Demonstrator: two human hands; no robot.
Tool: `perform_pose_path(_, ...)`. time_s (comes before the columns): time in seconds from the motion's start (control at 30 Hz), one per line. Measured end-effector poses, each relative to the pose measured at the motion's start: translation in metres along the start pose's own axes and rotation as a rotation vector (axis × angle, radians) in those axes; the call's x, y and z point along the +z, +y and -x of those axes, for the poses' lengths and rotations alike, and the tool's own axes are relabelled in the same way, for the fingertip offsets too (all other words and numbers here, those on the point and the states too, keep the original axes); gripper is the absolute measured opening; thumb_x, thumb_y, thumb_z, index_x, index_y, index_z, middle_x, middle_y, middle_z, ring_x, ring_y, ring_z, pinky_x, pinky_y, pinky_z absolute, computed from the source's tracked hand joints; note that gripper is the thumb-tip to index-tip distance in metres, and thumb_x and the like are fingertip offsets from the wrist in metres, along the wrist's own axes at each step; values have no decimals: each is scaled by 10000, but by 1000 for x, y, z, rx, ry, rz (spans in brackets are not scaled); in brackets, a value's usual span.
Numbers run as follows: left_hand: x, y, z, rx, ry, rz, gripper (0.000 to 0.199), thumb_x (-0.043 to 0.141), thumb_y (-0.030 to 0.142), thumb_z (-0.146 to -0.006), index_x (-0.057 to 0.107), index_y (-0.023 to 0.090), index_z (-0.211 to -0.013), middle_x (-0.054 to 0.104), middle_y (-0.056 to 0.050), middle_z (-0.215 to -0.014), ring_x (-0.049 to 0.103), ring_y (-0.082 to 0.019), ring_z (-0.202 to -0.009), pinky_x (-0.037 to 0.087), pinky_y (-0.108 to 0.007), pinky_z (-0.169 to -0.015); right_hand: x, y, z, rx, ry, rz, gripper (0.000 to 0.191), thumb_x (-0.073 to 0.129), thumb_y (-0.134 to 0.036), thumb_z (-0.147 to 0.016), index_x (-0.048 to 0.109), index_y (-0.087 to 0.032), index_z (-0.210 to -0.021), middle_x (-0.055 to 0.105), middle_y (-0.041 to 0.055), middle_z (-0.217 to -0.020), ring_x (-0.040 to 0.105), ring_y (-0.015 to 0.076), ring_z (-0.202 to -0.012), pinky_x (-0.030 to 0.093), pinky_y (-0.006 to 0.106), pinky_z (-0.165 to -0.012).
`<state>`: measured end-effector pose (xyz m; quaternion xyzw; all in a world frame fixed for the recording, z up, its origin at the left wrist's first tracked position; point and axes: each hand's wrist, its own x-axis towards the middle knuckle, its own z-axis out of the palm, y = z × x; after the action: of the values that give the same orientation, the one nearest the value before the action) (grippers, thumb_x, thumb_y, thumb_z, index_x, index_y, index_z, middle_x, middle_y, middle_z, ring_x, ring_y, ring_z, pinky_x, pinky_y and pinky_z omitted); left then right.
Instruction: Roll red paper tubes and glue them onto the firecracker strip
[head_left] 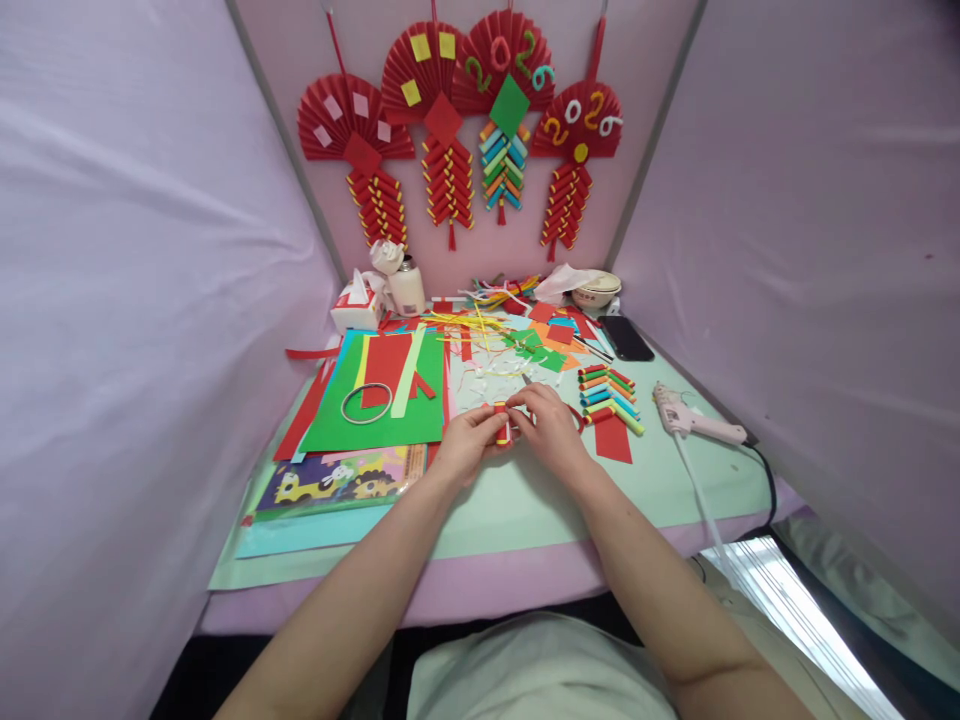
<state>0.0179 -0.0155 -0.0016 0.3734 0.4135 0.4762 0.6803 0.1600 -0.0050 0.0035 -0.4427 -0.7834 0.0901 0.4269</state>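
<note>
Over the middle of the table, my left hand (471,437) is closed on a small red paper roll (502,424) with yellow bands at its ends. My right hand (545,422) meets it from the right, its thumb and fingers pinched at the roll's edge. A grey pointed tip (526,380) and a red loop (577,417) stick out around my right hand, looking like scissors; whether the palm holds them is hidden. Beside that hand, paired colourful paper rolls (608,392) lie in a V-pattern, with a red paper piece (613,440) below them.
Green paper sheets (330,425) with a silver ring (366,404) lie left, above a picture pack (337,480). A glue gun (697,420) with its cord and a phone (628,339) are right. Paper scraps (540,348), a tissue box (358,303) and a bowl (598,290) sit behind.
</note>
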Motion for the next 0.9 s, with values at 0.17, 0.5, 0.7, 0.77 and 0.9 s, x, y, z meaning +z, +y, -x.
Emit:
perform_pose_path(0.17,1,-1,0,22,22,-89,300,731,362,-606,658,138,-791,641,-47,-761,613,-144,-710,503,-270,-653,0,1,0,26,-29,7,88,495,-152,-818,566,-203,-823,548,52,-846,494,212,-864,406,338,-766)
perform_pose_path(0.5,-2,-4,-2,14,-1,-119,321,698,355,-646,663,143,-884,644,-63,-807,614,-148,-742,506,-288,-681,0,1,0,39,-37,18,77,488,-137,-814,530,-201,-816,537,47,-844,483,208,-865,399,330,-758)
perform_pose_path(0.7,-1,-3,-1,27,-1,-115,307,703,361,-637,666,133,-839,642,-63,-783,603,-135,-708,503,-263,-652,2,2,1,43,-34,2,71,483,-143,-817,517,-200,-793,532,45,-828,486,203,-844,398,325,-746)
perform_pose_path(0.77,-1,-2,-1,27,5,-106,303,709,363,-628,666,137,-826,643,-60,-778,602,-136,-702,503,-263,-648,2,2,1,48,-30,-10,67,484,-150,-813,520,-203,-795,535,44,-823,487,204,-841,398,328,-743)
perform_pose_path(0.9,-2,-3,-3,37,10,-110,303,706,364,-628,670,147,-836,649,-60,-783,606,-144,-709,498,-267,-653,3,2,0,64,-11,-27,50,500,-159,-803,521,-205,-803,540,40,-820,489,204,-843,397,326,-741)
